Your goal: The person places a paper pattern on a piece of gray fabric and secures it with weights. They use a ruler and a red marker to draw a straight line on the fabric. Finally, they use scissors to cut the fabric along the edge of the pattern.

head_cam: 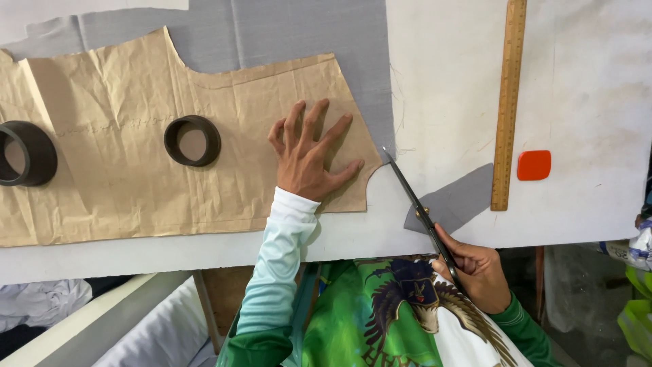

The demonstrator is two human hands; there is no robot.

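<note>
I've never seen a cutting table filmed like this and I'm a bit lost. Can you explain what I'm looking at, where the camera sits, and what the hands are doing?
There is one picture, taken by a camera worn on the person's head, looking down at their own two hands. The left hand lies spread flat on a brown paper pattern, which lies on grey fabric on a white table. Two dark rings sit on the paper. The right hand holds scissors, blades pointing at the pattern's corner. A loose grey scrap lies beside the blades. Further right lie a wooden ruler and a small orange block.
</note>
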